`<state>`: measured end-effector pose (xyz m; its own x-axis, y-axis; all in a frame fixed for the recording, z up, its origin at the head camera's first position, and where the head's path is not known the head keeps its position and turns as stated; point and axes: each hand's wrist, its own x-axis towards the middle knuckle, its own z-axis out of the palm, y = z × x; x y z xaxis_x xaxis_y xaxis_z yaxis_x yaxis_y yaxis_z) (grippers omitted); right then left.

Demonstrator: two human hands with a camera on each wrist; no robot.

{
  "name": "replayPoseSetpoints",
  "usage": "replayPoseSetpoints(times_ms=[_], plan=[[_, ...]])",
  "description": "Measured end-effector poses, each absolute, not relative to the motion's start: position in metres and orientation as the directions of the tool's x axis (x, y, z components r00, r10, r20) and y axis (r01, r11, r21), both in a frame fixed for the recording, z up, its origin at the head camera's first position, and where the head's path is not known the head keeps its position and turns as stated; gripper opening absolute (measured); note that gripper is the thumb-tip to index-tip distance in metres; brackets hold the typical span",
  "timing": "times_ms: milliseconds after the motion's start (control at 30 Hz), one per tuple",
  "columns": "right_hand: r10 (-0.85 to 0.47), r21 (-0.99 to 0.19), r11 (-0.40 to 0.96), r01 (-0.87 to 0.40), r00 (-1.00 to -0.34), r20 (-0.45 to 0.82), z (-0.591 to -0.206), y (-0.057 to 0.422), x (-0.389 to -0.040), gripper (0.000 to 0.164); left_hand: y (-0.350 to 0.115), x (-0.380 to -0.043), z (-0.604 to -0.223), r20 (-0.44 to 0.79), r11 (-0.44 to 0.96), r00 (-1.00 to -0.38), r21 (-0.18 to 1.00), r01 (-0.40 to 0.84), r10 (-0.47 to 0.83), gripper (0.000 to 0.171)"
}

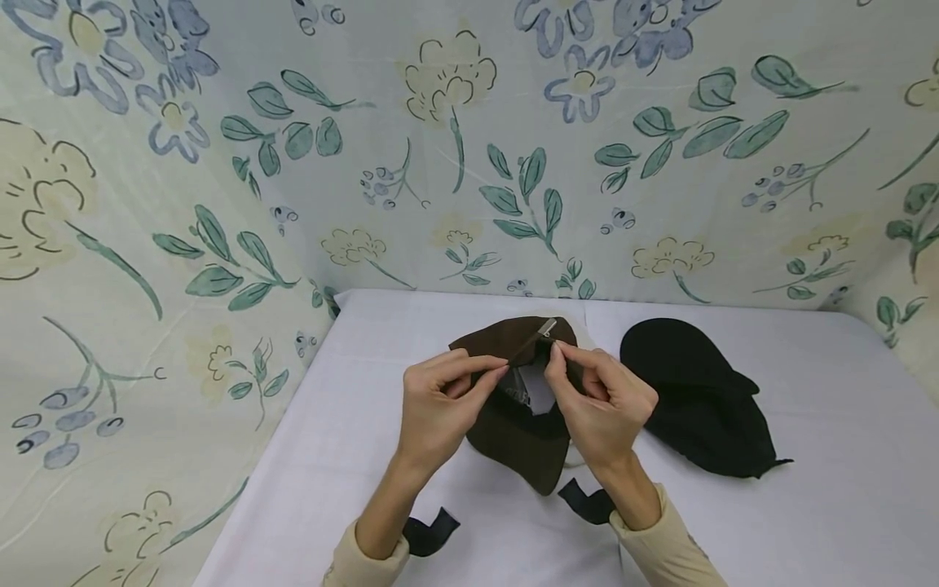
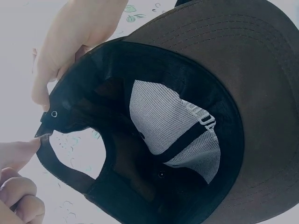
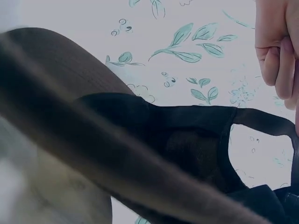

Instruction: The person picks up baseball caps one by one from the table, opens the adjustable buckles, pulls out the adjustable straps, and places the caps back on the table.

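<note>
A brown cap (image 1: 506,456) hangs between my two hands above the table, its inside partly visible. My left hand (image 1: 443,399) pinches the cap's narrow back strap (image 2: 65,165) between thumb and fingertip. Opposite it, my right hand (image 1: 605,399) pinches the black band close to the strap's end, near a small metal clasp (image 1: 547,328). In the left wrist view the curved opening above the strap shows, with a dark lining and a white mesh panel (image 2: 159,116) inside. The brim (image 2: 266,107) spreads to the right there.
A black cap (image 1: 697,399) lies on the white-covered table (image 1: 352,367) to the right. Something pale shows behind the brown cap. Black straps (image 1: 433,534) hang by both wrists. Floral cloth (image 1: 440,163) rises behind the table and at its sides.
</note>
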<state>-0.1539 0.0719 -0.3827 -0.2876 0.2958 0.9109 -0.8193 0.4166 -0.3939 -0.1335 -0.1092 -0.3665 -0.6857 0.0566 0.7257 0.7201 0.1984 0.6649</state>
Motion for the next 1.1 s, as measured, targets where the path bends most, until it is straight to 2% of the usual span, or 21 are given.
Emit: replayPoseSetpoints(times_ms=[233,500,567,700,767,933,1100], plan=[[0.250,-0.332,0.412,-0.848,-0.245,0.937,-0.382,0.071,-0.156,0.026,-0.110,-0.133,-0.366,0.734,0.195,-0.677,0.656,0.729,0.058,0.006],[0.329,-0.368,0.470,-0.802,-0.228,0.916,-0.381,0.075,-0.159,0.028,-0.105,-0.130,-0.366,0.768,0.195,-0.629,0.603,0.773,0.121,0.005],[0.359,-0.390,0.470,-0.792,-0.233,0.904,-0.379,0.078,-0.160,0.024,-0.106,-0.130,-0.365,0.773,0.198,-0.622,0.595,0.779,0.125,0.006],[0.386,-0.421,0.451,-0.787,-0.254,0.887,-0.376,0.083,-0.161,0.008,-0.111,-0.130,-0.363,0.752,0.202,-0.648,0.620,0.758,0.124,0.007],[0.376,-0.423,0.438,-0.793,-0.266,0.888,-0.376,0.084,-0.161,0.005,-0.114,-0.130,-0.362,0.724,0.202,-0.676,0.648,0.735,0.135,0.009],[0.347,-0.406,0.422,-0.810,-0.269,0.898,-0.378,0.083,-0.162,0.010,-0.119,-0.130,-0.360,0.656,0.191,-0.729,0.703,0.685,0.197,0.011],[0.325,-0.382,0.410,-0.828,-0.259,0.910,-0.379,0.084,-0.163,0.022,-0.120,-0.129,-0.359,0.626,0.176,-0.741,0.723,0.668,0.243,0.011]])
